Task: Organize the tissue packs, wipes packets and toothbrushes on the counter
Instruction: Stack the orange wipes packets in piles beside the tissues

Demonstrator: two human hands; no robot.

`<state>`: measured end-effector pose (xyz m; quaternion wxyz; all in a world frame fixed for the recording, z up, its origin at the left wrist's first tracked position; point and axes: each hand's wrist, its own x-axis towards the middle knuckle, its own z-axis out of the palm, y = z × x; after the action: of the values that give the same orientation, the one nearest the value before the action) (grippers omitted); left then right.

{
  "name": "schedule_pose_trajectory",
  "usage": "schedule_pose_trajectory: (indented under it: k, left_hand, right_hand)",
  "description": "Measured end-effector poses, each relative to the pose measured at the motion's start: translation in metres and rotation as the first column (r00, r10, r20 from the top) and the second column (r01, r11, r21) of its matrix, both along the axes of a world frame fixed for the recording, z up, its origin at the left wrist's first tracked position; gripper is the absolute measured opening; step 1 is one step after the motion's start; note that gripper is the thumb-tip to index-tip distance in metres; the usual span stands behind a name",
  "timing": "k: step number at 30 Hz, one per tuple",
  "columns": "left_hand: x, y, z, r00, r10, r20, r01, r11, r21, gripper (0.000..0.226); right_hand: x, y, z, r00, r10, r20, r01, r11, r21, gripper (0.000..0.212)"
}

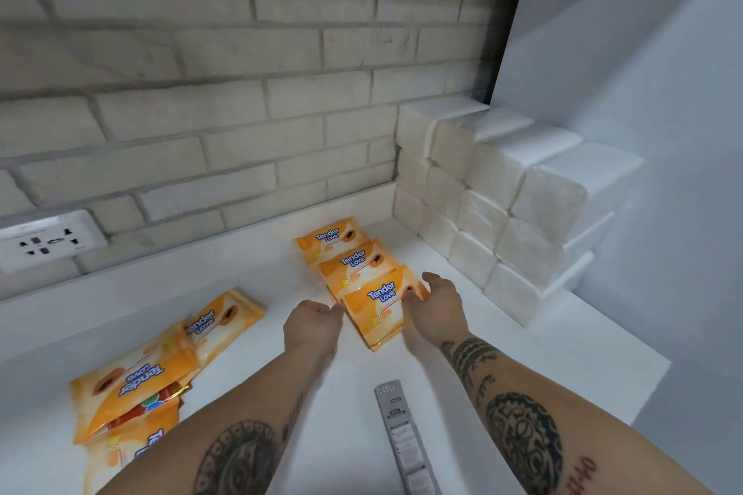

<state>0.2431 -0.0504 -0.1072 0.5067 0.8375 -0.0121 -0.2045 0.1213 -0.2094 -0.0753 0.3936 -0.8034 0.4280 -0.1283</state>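
Note:
Three orange wipes packets lie in an overlapping row on the white counter [462, 394], running back toward the brick wall. The nearest packet [376, 309] sits between my hands. My left hand [311, 326] touches its left edge with curled fingers. My right hand [436, 303] holds its right edge. The middle packet [352, 261] and the far packet [327, 237] lie behind it. White tissue packs [494, 213] are stacked in tiers in the right corner. A grey packaged toothbrush [404, 442] lies on the counter between my forearms.
More orange wipes packets [132, 382] lie in a loose pile at the left front, over a red item. One more packet [219, 319] lies apart from them. A wall socket [48, 241] sits at the left. The counter ends at the right edge.

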Motion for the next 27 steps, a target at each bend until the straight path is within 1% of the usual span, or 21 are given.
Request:
schedule_pose_trajectory:
  k: [3,5,8,11,14,17,18,20,21,23,25,27]
  left_hand:
    - [0.003,0.024,0.008,1.000,0.013,0.024,-0.013,1.000,-0.021,0.028]
    - [0.003,0.044,0.013,0.999,0.017,0.033,-0.017,0.999,-0.030,0.025]
    - [0.001,0.081,0.019,0.998,0.026,0.056,-0.026,1.000,-0.011,0.022]
    - [-0.002,0.126,0.025,0.991,-0.001,0.135,-0.011,0.996,0.090,0.016]
    - [-0.003,0.176,0.023,0.974,-0.080,0.212,0.023,0.966,0.259,0.025]
    - [-0.007,0.229,0.019,0.970,-0.100,0.223,0.009,0.926,0.377,0.026]
    - [-0.011,0.244,0.020,0.970,-0.106,0.219,-0.002,0.898,0.440,0.028]
    - [-0.018,0.270,0.023,0.965,-0.151,0.216,-0.006,0.807,0.590,0.034]
    - [-0.021,0.283,0.023,0.963,-0.175,0.207,0.003,0.770,0.638,0.039]
    - [-0.027,0.308,0.018,0.968,-0.194,0.160,0.037,0.741,0.670,0.053]
    - [-0.033,0.332,0.010,0.976,-0.203,0.084,0.100,0.751,0.653,0.066]
    - [-0.041,0.347,0.004,0.964,-0.252,0.084,0.141,0.753,0.643,0.066]
  right_hand:
    - [-0.001,0.024,0.015,0.999,0.029,-0.023,-0.032,0.992,-0.118,0.048]
    - [0.001,0.043,0.024,0.998,0.064,-0.007,-0.064,0.986,-0.156,0.045]
    - [0.006,0.078,0.031,0.991,0.129,0.022,-0.123,0.979,-0.165,0.042]
    - [0.009,0.126,0.035,0.977,0.210,0.026,-0.204,0.968,-0.147,0.043]
    - [0.010,0.177,0.030,0.959,0.283,0.027,-0.278,0.954,-0.112,0.040]
    - [0.008,0.233,0.021,0.929,0.370,-0.021,-0.371,0.925,-0.079,0.040]
    - [0.008,0.249,0.017,0.920,0.389,-0.034,-0.391,0.918,-0.071,0.041]
    - [0.006,0.278,0.010,0.906,0.420,-0.059,-0.423,0.904,-0.061,0.043]
    - [0.006,0.292,0.006,0.897,0.435,-0.080,-0.440,0.896,-0.055,0.044]
    - [0.005,0.317,-0.002,0.878,0.461,-0.125,-0.467,0.884,-0.015,0.046]
    - [0.004,0.342,-0.009,0.854,0.483,-0.196,-0.487,0.873,0.029,0.048]
    - [0.002,0.361,-0.018,0.827,0.498,-0.262,-0.506,0.862,0.041,0.050]
